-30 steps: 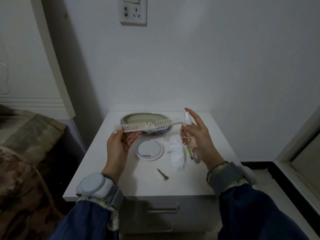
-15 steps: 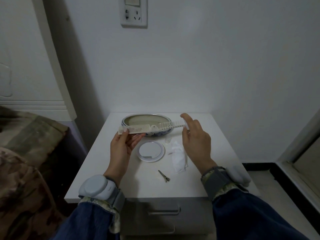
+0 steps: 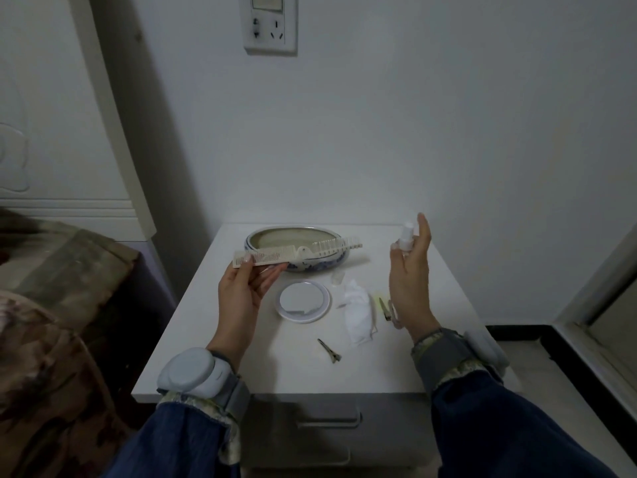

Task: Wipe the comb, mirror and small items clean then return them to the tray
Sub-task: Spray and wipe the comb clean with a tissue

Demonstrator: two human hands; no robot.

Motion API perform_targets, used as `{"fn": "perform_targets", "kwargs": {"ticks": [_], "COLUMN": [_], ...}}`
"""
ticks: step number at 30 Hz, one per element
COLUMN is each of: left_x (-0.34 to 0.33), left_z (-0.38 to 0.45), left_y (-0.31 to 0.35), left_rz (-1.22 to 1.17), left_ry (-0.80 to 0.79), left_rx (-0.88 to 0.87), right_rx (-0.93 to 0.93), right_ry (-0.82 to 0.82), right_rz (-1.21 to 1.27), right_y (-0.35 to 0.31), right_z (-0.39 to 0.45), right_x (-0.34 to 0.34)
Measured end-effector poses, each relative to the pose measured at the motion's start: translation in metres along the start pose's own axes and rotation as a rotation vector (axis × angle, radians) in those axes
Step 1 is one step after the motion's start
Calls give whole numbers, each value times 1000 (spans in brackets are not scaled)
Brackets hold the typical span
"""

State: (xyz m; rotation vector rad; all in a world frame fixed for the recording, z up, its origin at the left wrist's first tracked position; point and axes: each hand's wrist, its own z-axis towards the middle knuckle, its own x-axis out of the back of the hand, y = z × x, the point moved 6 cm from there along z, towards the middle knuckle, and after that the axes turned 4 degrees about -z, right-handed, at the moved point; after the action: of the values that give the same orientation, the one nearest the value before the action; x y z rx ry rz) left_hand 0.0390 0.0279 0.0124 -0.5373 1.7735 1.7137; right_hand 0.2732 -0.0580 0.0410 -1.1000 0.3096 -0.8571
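Observation:
My left hand pinches the left end of a long cream comb, held level above the front rim of the oval blue-and-white tray. My right hand holds a small clear spray bottle upright to the right of the comb, index finger raised by the white nozzle. On the nightstand lie a round white mirror, a crumpled white wipe and a metal hair clip. Another clip lies beside a pale green item, partly hidden by my right wrist.
A small clear cap sits between the tray and the wipe. The nightstand stands against a white wall with a socket above. A bed with a camouflage cover is at the left. A drawer handle shows below the top.
My right hand has swung right, away from the comb's tip, with the spray bottle now showing above the fingers. The comb has stayed over the tray's front rim.

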Motion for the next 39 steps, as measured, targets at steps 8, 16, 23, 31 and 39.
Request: {"fn": "perform_targets", "kwargs": {"ticks": [8,16,23,31,39], "left_x": [0,1,1,3,2], "left_z": [0,1,-1,1,0], "left_y": [1,0,1,1,5], "left_rz": [-4,-11,-7,-12,-34], "left_ry": [0,-7,-7,22,20], "left_rx": [-18,-6,5,-1,-21], "right_rx": [-99,-185,-242,-93,-214], "right_ry": [-114,-218,-269,-89,-670], "right_rz": [-26,-56,-116,-282,-509], "right_y": [27,34,41,7,10], "right_z": [2,-2,-2,4,-21], "right_x": [-13,-23,-30,1,-18]}}
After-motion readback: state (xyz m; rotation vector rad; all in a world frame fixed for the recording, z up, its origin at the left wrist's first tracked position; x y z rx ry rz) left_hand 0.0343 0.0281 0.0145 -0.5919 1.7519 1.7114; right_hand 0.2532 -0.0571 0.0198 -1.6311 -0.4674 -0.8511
